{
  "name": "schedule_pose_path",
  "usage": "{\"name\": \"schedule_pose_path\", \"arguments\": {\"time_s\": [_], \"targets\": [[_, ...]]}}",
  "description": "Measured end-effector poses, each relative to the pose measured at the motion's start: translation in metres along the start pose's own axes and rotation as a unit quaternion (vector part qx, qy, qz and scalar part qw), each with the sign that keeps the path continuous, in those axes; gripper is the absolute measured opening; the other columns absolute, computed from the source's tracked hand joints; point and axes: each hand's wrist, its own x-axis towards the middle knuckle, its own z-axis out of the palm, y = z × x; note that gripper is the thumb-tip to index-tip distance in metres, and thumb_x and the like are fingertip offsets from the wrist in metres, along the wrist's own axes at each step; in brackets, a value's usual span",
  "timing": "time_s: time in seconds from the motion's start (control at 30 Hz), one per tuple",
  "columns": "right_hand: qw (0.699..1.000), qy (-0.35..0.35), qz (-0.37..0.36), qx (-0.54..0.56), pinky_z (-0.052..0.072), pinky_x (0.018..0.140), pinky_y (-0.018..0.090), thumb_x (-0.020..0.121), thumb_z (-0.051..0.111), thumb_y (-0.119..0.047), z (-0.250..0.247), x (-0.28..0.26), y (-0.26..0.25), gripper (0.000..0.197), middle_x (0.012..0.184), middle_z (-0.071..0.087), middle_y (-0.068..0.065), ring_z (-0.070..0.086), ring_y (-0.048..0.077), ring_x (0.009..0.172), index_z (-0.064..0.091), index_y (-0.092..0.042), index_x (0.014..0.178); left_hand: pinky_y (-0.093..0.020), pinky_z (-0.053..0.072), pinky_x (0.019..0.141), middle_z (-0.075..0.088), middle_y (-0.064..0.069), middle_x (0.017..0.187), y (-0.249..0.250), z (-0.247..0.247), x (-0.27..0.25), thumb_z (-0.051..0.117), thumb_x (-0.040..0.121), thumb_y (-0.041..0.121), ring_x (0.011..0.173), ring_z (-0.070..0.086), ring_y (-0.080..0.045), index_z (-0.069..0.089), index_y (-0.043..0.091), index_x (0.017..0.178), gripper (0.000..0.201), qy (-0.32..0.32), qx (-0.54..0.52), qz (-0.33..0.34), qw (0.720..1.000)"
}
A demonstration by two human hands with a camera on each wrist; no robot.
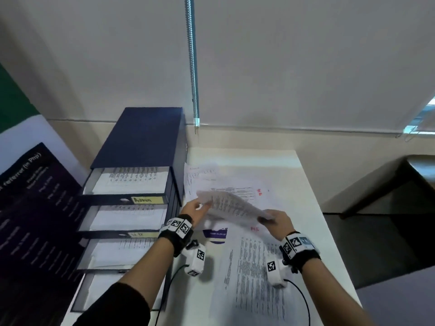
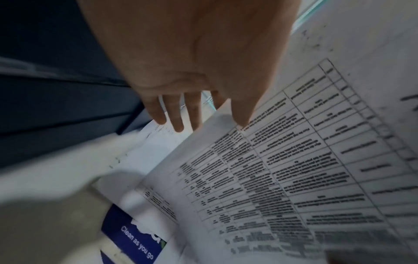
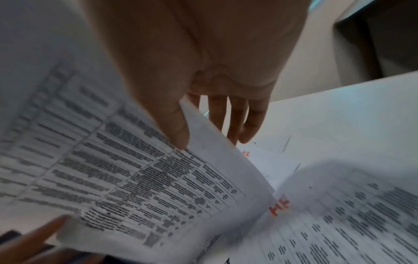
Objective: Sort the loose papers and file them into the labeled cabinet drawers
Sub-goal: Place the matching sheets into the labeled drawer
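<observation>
A sheet with a printed table point(image 1: 233, 204) hangs tilted above the white table point(image 1: 306, 184), held at both ends. My left hand point(image 1: 195, 208) pinches its left corner, thumb point(image 2: 242, 114) on top and fingers point(image 2: 176, 119) beyond the edge. My right hand point(image 1: 275, 220) pinches the right corner, thumb point(image 3: 178, 132) on the printed side and fingers point(image 3: 235, 128) behind. The dark blue cabinet point(image 1: 141, 137) stands at left with several drawers pulled out, each holding papers. The top drawer's label point(image 1: 146, 200) reads "Admin". Loose papers point(image 1: 254, 278) lie under the sheet, some marked "HR" point(image 3: 279, 207) in red.
A blue leaflet point(image 2: 133, 237) reading "Clean as you go" lies among the papers near the cabinet. A blind chain point(image 1: 193, 67) hangs behind the cabinet's right edge. A dark poster point(image 1: 35, 208) leans at left. A dark wooden table point(image 1: 419, 170) stands beyond the white table's right edge.
</observation>
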Motion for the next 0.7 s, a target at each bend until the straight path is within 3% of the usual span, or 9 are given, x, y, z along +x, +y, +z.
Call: {"name": "schedule_pose_path", "arguments": {"time_s": [0.07, 0.17, 0.3, 0.43, 0.53, 0.6, 0.67, 0.7], "targets": [[0.999, 0.023, -0.023, 0.002, 0.048, 0.077, 0.025, 0.089, 0.069, -0.022, 0.001, -0.001, -0.011, 0.019, 0.102, 0.073, 0.006, 0.067, 0.022, 0.091, 0.075, -0.010, 0.102, -0.035, 0.045, 0.101, 0.062, -0.011, 0.129, 0.001, -0.006, -0.005, 0.050, 0.094, 0.056, 0.119, 0.058, -0.026, 0.059, 0.006, 0.128, 0.061, 0.026, -0.006, 0.002, 1.000], [0.996, 0.047, -0.075, 0.032, 0.048, 0.077, 0.028, 0.091, 0.067, -0.024, -0.007, -0.008, -0.046, 0.028, 0.106, 0.072, 0.010, 0.066, 0.022, 0.090, 0.073, -0.001, 0.107, -0.039, 0.047, 0.101, 0.065, -0.006, 0.125, 0.019, -0.034, -0.029, 0.050, 0.091, 0.059, 0.116, 0.060, -0.022, 0.060, 0.011, 0.126, 0.060, 0.081, -0.081, 0.049, 0.992], [0.988, -0.012, -0.135, 0.073, 0.051, 0.064, 0.028, 0.092, 0.065, -0.029, -0.007, -0.019, -0.095, 0.024, 0.089, 0.072, 0.010, 0.067, 0.023, 0.079, 0.070, -0.006, 0.091, -0.025, 0.051, 0.087, 0.068, 0.005, 0.113, 0.042, -0.086, -0.066, 0.053, 0.098, 0.038, 0.104, 0.064, -0.010, 0.061, 0.018, 0.118, 0.030, 0.121, -0.157, 0.107, 0.974], [0.968, -0.085, -0.153, 0.181, 0.060, 0.076, 0.042, 0.093, 0.064, -0.027, 0.026, -0.045, -0.135, 0.020, 0.096, 0.074, 0.013, 0.070, 0.025, 0.086, 0.068, -0.008, 0.100, -0.028, 0.055, 0.085, 0.071, 0.002, 0.112, 0.023, -0.140, -0.105, 0.054, 0.098, 0.036, 0.100, 0.068, -0.010, 0.062, 0.018, 0.118, 0.028, 0.165, -0.181, 0.120, 0.962], [0.947, -0.166, -0.143, 0.235, 0.059, 0.077, 0.035, 0.094, 0.064, -0.025, 0.064, -0.064, -0.152, 0.021, 0.104, 0.074, 0.002, 0.071, 0.018, 0.090, 0.067, -0.015, 0.112, -0.023, 0.056, 0.073, 0.073, -0.002, 0.104, -0.010, -0.171, -0.131, 0.053, 0.100, 0.026, 0.088, 0.071, -0.008, 0.062, 0.014, 0.113, 0.020, 0.182, -0.222, 0.089, 0.954], [0.938, -0.228, -0.131, 0.228, 0.055, 0.073, 0.027, 0.095, 0.062, -0.023, 0.094, -0.077, -0.160, 0.017, 0.105, 0.072, -0.004, 0.069, 0.007, 0.084, 0.065, -0.021, 0.112, -0.032, 0.057, 0.082, 0.072, -0.010, 0.108, -0.041, -0.187, -0.148, 0.056, 0.098, 0.023, 0.090, 0.071, -0.015, 0.062, 0.013, 0.112, 0.017, 0.189, -0.195, 0.048, 0.961], [0.928, -0.282, -0.083, 0.231, 0.058, 0.077, 0.034, 0.095, 0.062, -0.017, 0.127, -0.091, -0.163, 0.019, 0.108, 0.072, -0.002, 0.071, 0.009, 0.087, 0.066, -0.020, 0.114, -0.036, 0.053, 0.093, 0.069, -0.008, 0.115, -0.079, -0.199, -0.165, 0.060, 0.096, 0.024, 0.101, 0.066, -0.021, 0.061, 0.014, 0.117, 0.023, 0.176, -0.140, -0.009, 0.974], [0.921, -0.301, -0.047, 0.243, 0.058, 0.083, 0.040, 0.095, 0.062, -0.014, 0.146, -0.095, -0.162, 0.021, 0.110, 0.073, 0.002, 0.072, 0.017, 0.095, 0.067, -0.018, 0.114, -0.032, 0.053, 0.089, 0.068, -0.005, 0.116, -0.095, -0.204, -0.176, 0.061, 0.095, 0.026, 0.101, 0.065, -0.019, 0.060, 0.014, 0.118, 0.026, 0.168, -0.118, -0.044, 0.978]]}}
